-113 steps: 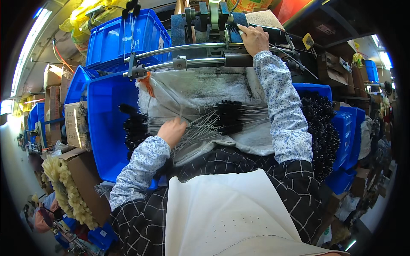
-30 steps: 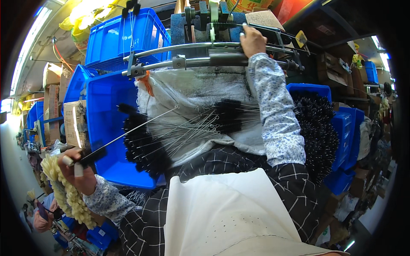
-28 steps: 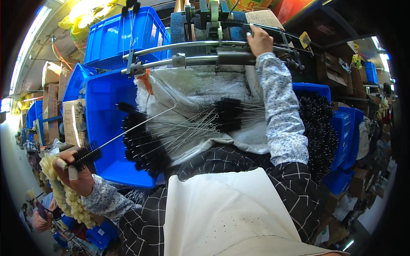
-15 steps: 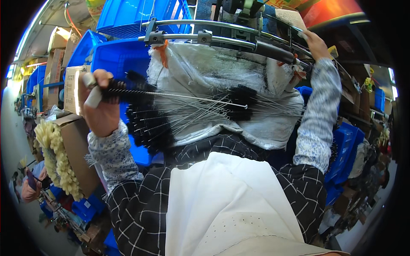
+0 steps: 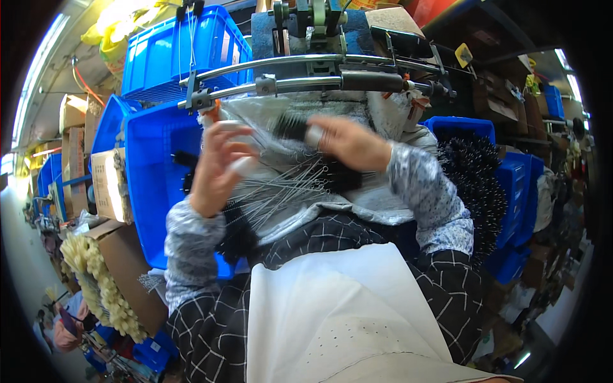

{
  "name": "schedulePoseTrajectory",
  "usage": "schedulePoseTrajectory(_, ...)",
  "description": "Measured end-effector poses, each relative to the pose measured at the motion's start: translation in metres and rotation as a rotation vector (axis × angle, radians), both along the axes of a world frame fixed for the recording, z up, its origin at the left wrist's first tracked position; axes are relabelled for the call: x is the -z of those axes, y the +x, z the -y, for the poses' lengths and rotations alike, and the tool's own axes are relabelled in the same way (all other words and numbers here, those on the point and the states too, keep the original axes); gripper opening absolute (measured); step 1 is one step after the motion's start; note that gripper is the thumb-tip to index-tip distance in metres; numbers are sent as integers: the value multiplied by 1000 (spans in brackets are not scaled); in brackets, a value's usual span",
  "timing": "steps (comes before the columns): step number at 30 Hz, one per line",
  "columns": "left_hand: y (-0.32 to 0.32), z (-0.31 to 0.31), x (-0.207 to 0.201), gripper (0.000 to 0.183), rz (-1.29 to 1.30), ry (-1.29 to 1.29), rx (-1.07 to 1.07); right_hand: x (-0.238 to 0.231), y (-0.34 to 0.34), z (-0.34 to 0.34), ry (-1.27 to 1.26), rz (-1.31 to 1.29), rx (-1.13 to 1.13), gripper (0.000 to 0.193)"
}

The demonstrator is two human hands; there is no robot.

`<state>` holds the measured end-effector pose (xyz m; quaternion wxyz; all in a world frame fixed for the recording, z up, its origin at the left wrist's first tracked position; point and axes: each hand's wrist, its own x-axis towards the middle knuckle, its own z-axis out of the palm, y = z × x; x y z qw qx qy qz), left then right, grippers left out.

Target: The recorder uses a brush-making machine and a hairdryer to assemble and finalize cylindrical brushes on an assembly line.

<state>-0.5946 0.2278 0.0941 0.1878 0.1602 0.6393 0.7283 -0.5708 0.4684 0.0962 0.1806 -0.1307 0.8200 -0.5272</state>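
My left hand is raised over the left part of the cloth-covered lap. Its fingers are curved and apart, white wraps cover some fingertips, and no brush shows in it. My right hand, smeared by motion, closes on a black bristle brush whose bristled end points left. Beneath both hands, a pile of wire-stemmed brushes with looped ends lies on a grey-white sheet. Some black bristles stick out below my left hand.
A metal rail with a roller crosses ahead of the hands, below a machine. Blue bins stand at the left. Many black brushes fill the right side. Pale bristle brushes lean by a cardboard box.
My left hand has moved right and no longer holds the long twisted-wire brush. My right hand has come from the machine's far right end to above the lap, and now holds a black brush.
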Motion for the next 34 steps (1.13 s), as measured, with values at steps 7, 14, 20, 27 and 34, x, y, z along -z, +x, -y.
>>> schedulePoseTrajectory(7, -62, 169, 107, 49, -153, -968, -460, 71, -100, -111, 1070, -706, 698, 24)
schedulePoseTrajectory(14, -61, 166, 120, 24, 327, -553, -234, 70, -109, -110, 1088, -595, 646, 24)
schedulePoseTrajectory(20, -55, 158, 93, 13, 212, -336, -278, 71, -110, -109, 1111, -575, 633, 25)
schedulePoseTrajectory(27, -58, 146, 24, 15, -289, -240, -441, 74, -114, -119, 1118, -567, 589, 28)
schedulePoseTrajectory(34, -51, 152, -40, 21, -534, -155, -631, 95, -141, -130, 1094, -545, 509, 33)
